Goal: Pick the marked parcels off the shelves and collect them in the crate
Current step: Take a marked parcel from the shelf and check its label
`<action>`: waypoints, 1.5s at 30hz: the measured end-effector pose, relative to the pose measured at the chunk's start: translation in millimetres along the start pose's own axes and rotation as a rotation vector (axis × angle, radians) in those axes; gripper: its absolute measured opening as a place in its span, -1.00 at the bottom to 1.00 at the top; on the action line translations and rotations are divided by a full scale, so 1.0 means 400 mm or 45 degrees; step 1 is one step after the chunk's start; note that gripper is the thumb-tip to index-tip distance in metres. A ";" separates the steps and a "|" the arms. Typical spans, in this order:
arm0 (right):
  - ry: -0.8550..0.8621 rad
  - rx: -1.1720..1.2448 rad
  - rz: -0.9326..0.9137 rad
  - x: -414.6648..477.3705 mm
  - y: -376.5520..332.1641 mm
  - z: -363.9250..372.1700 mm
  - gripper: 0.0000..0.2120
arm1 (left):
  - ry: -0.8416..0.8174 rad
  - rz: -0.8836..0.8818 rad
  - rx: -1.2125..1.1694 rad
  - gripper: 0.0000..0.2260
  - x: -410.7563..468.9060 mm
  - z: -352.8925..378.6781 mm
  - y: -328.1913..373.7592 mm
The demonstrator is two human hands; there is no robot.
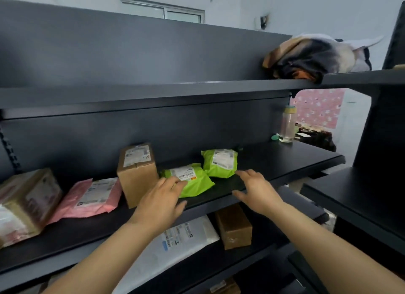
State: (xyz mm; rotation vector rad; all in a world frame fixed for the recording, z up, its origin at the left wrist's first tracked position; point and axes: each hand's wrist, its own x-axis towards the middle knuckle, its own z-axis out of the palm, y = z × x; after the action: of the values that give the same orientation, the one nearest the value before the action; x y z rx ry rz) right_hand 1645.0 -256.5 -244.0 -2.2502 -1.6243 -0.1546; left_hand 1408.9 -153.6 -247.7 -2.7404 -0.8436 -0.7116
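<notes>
left hand (162,197): fingers straight, tips on the near green mailer (195,185), no grip
right hand (258,190): fingers spread, holding nothing, above the shelf (285,160) front edge
mailer: mid-shelf, near the front edge
next: I'd drag it forward and pinch both sides
crate: not in view

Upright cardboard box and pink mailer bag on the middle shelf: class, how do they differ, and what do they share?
The upright cardboard box stands tall; the pink mailer bag lies flat. The upright cardboard box is stiff and brown; the pink mailer bag is soft. Both bear white labels and sit on the same shelf.
</notes>
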 end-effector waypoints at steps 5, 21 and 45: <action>-0.051 0.115 -0.085 0.156 0.081 0.026 -0.33 | -0.099 -0.105 0.032 -0.53 0.122 0.059 0.017; -0.107 0.152 -0.182 0.320 0.105 0.161 -0.56 | -0.391 -0.402 0.080 -0.44 0.233 0.182 -0.040; -0.150 0.722 0.466 0.349 0.025 0.101 -0.08 | -0.366 -0.361 -0.157 -0.58 0.223 0.237 -0.078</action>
State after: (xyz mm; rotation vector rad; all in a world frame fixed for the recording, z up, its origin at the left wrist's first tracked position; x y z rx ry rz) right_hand 1696.0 -119.8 -242.7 -2.0706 -1.0896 0.4789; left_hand 1492.4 -55.9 -284.6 -2.9108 -1.3102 -0.4292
